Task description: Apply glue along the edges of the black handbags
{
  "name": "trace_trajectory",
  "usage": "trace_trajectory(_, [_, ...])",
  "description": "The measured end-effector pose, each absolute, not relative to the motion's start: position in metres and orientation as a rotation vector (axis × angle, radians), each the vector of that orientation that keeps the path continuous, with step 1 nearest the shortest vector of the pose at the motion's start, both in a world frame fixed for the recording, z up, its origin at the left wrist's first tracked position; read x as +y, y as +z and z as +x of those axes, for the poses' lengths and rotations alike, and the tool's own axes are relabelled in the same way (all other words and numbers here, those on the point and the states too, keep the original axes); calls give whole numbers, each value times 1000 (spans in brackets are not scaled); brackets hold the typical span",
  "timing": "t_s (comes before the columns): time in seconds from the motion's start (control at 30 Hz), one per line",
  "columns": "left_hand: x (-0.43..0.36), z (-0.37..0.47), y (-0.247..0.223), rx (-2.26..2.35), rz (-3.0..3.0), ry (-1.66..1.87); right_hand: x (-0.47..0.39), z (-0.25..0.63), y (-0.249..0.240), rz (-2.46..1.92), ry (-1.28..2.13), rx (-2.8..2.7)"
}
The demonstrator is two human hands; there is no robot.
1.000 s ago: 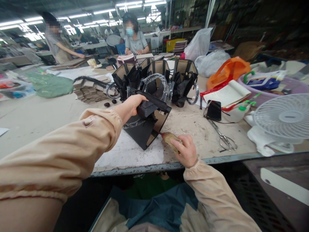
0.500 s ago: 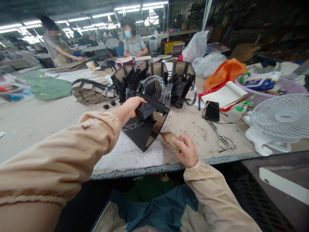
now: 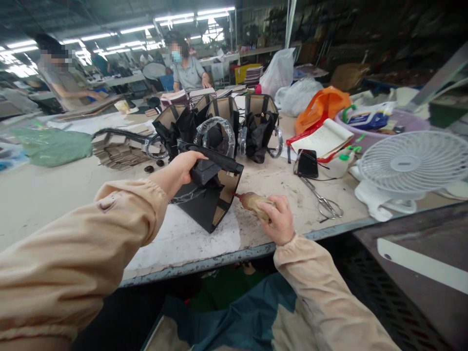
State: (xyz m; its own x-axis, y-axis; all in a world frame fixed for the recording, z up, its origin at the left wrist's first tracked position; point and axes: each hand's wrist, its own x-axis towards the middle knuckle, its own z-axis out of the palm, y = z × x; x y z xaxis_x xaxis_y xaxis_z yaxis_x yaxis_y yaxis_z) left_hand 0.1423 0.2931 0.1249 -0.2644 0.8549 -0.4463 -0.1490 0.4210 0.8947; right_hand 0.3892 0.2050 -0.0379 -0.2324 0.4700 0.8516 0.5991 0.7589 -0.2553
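Nearest: dark teal cloth (image 3: pixel 234 317) across the lap, below the edge of the table (image 3: pixel 47 195). Just past that edge: right hand (image 3: pixel 280 219) wrapped around a squeeze bottle (image 3: pixel 252 202), red nozzle (image 3: pixel 239 196) pointed left at the open side of a black bag (image 3: pixel 199 207). Contact between nozzle and bag: not determinable. Bag position: front of the table, tilted, over a white sheet (image 3: pixel 183 243), tan lining visible inside. Left hand (image 3: pixel 186 163): clamped on the upper edge of the bag, fingers mostly hidden.

To the right of the bottle, on the tabletop: scissors (image 3: pixel 328 207), then a phone (image 3: pixel 307 163) near an open notepad (image 3: pixel 325 139). Further right: white fan (image 3: pixel 405 163).

Beyond the held bag: row of other black bags (image 3: pixel 261 129) with plastic-wrapped ring handles (image 3: pixel 230 134). To the left of the row: two small dark objects (image 3: pixel 148 169) and a stack of grey-brown pieces (image 3: pixel 117 151); farther left, green plastic bag (image 3: pixel 53 146). Behind the notepad: purple basin (image 3: pixel 360 131) and orange bag (image 3: pixel 320 107).

Across the table: person in a grey shirt (image 3: pixel 188 73). At far left: second person (image 3: pixel 62 85). In the distance, overhead: strip lights (image 3: pixel 175 22).
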Motion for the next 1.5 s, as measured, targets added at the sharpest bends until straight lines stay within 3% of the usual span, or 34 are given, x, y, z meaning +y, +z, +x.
trace_trajectory(0.9, [292, 140, 126, 1546, 664, 1095, 204, 369, -54, -864, 137, -1852])
trace_trajectory(1.5, [291, 140, 126, 1550, 683, 1075, 208, 389, -33, -842, -67, -1728])
